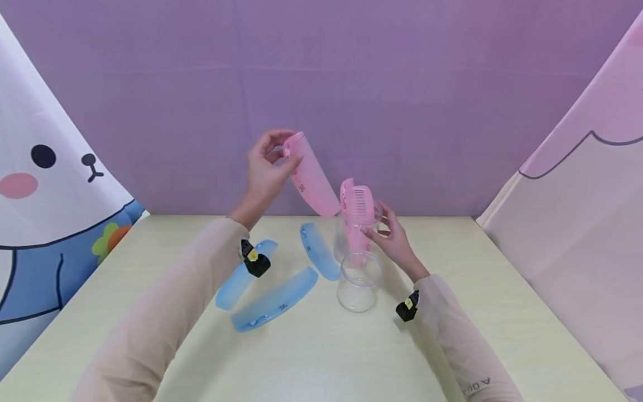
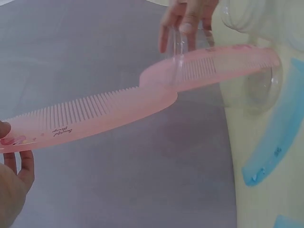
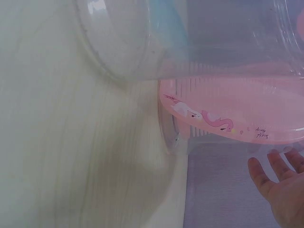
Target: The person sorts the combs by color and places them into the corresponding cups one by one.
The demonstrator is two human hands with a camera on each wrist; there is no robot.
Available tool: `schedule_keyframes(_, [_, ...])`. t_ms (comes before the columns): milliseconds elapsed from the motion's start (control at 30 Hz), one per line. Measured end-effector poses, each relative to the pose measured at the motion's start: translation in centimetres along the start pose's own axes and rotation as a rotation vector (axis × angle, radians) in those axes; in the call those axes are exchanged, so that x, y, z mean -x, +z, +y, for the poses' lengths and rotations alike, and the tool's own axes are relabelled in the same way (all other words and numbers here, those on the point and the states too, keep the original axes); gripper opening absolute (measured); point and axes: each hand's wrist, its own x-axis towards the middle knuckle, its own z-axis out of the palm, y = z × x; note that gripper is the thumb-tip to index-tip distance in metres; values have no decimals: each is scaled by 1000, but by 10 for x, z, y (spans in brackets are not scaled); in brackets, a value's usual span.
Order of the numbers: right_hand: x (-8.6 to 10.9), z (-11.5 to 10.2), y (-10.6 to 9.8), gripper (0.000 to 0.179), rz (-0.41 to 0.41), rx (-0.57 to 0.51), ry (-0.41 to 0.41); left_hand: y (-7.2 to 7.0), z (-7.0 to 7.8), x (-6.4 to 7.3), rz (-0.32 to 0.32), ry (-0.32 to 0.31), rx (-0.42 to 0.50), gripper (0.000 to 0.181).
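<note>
My left hand (image 1: 265,170) pinches a translucent pink comb (image 1: 315,181) by its upper end, thumb on one face and fingers behind. The comb slants down to the right, its lower end close to the rim of a tall clear plastic cup (image 2: 256,95). Pink combs (image 1: 360,204) stand upright inside that cup, their tops above the rim. My right hand (image 1: 398,241) holds the cup near its rim from the right side, thumb in front. In the right wrist view, a flamingo print shows on a pink comb (image 3: 247,111) through the clear wall.
A second clear cup (image 1: 356,301) stands just in front of the held one. Three blue combs lie on the table (image 1: 321,357) to the left: one blue comb (image 1: 318,251) near the cups, another (image 1: 276,301) in front, the third (image 1: 233,287) partly under my left forearm. Behind hangs a purple cloth (image 1: 402,100).
</note>
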Motion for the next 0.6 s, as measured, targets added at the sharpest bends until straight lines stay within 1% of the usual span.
schedule_keyframes(100, [0,0,-1,76,-3,5,0,6,-8,-6,8,36,17,36])
schedule_keyframes(167, [0,0,-1,76,-6,6,0,10,-12,-9,16,47,31,37])
schedule_keyframes(233, [0,0,-1,76,-6,5,1,14,-18,-12,22,32,41,38])
schedule_keyframes(333, [0,1,-2,76,-4,6,0,20,-19,-13,27,25,47,38])
schedule_keyframes(400, [0,1,-1,76,-3,6,-1,25,-23,-14,31,24,46,37])
schedule_keyframes(467, [0,2,-1,76,-2,6,-5,30,-26,-15,34,43,47,36])
schedule_keyframes(600, [0,3,-1,76,-1,3,-5,39,-32,-15,31,55,45,35])
